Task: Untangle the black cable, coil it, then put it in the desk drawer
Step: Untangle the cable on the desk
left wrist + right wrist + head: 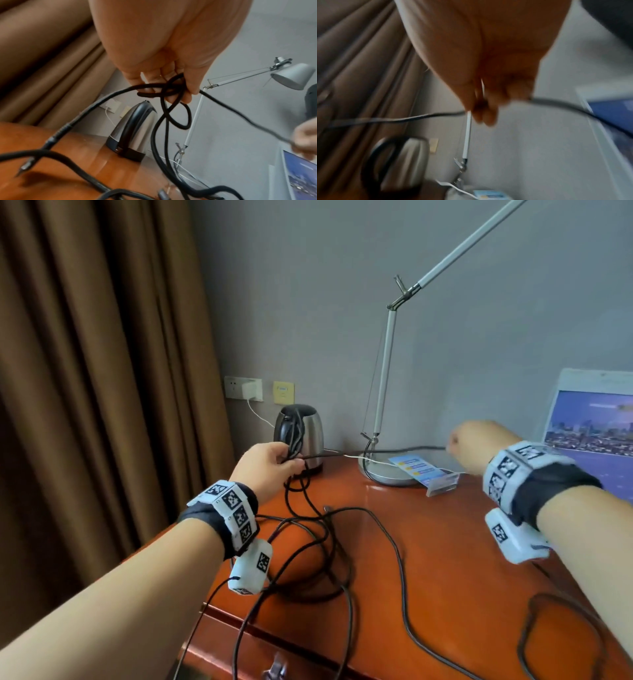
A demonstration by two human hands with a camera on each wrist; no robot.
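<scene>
Currently: untangling stage
Left hand (pixel 270 467): fingers curled round gathered loops of black cable (pixel 346 542), held up in front of kettle (pixel 303 436)
Right hand (pixel 476 446): one strand pinched, stretched taut across to the left hand
Cable location: mostly sprawled on desk (pixel 462 559), part hanging over front edge; drawer (pixel 260 655) seen shut
Risk: knot judged likely tightened by the pull; lamp (pixel 383 392) or card stand (pixel 424 470) could be snagged by the taut strand

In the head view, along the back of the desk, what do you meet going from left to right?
Curtain → white charger in the wall socket → kettle, with the left hand gripping black cable loops in front → lamp base → blue card stand → right hand → city poster.
</scene>
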